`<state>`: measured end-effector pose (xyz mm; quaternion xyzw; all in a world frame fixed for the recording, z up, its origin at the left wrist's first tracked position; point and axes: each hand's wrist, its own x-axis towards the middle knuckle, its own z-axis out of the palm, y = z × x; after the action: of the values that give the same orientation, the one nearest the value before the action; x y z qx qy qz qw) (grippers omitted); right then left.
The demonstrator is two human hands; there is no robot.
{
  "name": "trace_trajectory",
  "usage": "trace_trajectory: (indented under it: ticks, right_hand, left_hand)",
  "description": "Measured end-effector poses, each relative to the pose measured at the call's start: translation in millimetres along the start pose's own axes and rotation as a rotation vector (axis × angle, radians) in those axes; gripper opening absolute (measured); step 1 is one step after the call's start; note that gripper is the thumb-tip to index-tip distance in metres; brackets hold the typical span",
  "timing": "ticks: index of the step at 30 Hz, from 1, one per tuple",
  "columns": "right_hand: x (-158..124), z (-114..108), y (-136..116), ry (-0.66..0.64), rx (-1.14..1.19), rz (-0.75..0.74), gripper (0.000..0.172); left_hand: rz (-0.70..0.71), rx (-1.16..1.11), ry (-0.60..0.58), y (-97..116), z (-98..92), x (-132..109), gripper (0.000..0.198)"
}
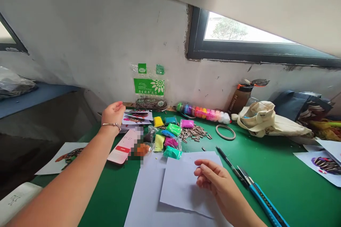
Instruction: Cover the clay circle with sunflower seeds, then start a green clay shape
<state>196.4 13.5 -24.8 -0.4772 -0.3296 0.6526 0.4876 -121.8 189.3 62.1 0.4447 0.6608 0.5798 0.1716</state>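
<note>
My left hand reaches to the far left of the table, beside a stack of picture cards. Its fingers are slightly bent, and I see nothing held in them; part of the hand faces away. Over a small white sheet of paper hovers my right hand, loosely curled, with thumb and forefinger apart and nothing between them. That sheet lies on a larger white sheet. Small bags of coloured clay lie beyond the sheets, along with a pile of sunflower seeds.
A phone lies left of the clay. A seed bag leans on the wall. To the right are a pen, a blue utility knife, a ring, a bottle and a cloth bag. Seed pictures lie far right.
</note>
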Motion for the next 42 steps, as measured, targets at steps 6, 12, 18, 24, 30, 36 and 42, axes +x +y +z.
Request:
trace_trajectory:
  ticks: [6, 12, 18, 24, 30, 36, 42]
  right_hand:
    - [5, -25, -10, 0.128, -0.408, -0.224, 0.037]
    - [15, -52, -11, 0.297, -0.981, -0.320, 0.039]
    - [18, -42, 5, 0.186, -1.263, -0.504, 0.036]
    - [18, -35, 11, 0.144, -1.356, -0.623, 0.026]
    - [24, -36, 19, 0.136, -1.356, -0.713, 0.038]
    - [27, -35, 19, 0.104, -1.435, -0.683, 0.044]
    - [14, -33, 7, 0.162, -1.540, -0.628, 0.031]
  left_hand:
    - [0.486, 0.123, -0.732, 6, -2.6, -142, 0.026]
    - [1.021, 0.499, -1.099, -17, 2.6, -223, 0.038]
    - [0.997, 0.684, -1.099, -25, -2.9, -240, 0.044]
    - [0.962, 0.711, -1.091, -30, -8.4, -259, 0.063]
    - [0.954, 0.683, -1.170, -42, -9.2, -263, 0.075]
    - [0.952, 0.706, -1.170, -31, -5.4, -249, 0.063]
    - [0.953, 0.690, -1.156, -22, -4.6, -250, 0.057]
